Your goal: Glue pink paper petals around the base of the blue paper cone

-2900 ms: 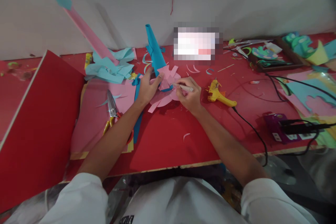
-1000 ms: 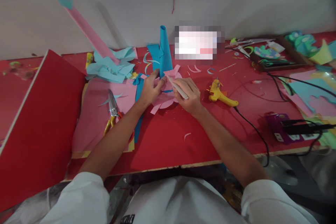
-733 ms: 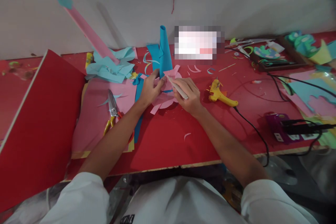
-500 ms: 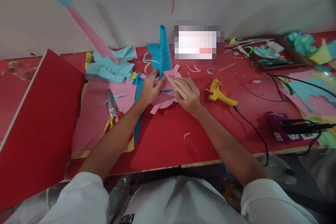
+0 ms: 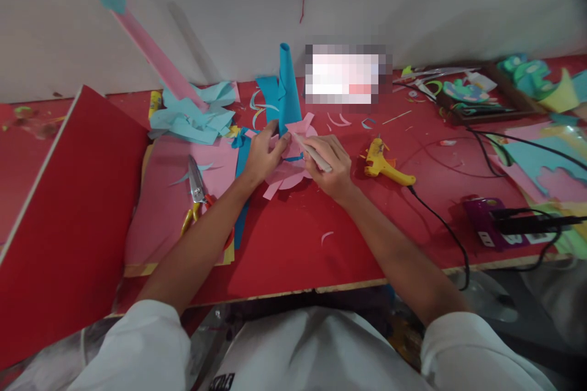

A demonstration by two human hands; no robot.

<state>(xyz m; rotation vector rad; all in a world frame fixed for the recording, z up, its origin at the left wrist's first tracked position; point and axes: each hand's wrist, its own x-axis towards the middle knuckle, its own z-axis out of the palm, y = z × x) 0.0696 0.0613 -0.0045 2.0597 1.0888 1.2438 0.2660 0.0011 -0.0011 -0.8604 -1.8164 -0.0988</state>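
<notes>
In my right hand is a slim white pen, gripped in a writing hold with its tip pointing up and left at the pink paper. My left hand is closed on the edge of the pink paper cut-out, thumb toward the pen; some of its fingers are hidden. This cut-out has a scalloped outline and pink strips across it. Right behind the hands stands a rolled blue paper tube, narrow at the top. A blue strip shows between my hands.
Scissors lie on pink sheets beside my left forearm. A yellow glue gun with a black cord rests to the right. A red board stands at the left. Behind are light-blue scraps, a pink tube and a brown tray.
My right hand and the pen have shifted very slightly to the right and down. My left hand and the paper stay practically where they were.
</notes>
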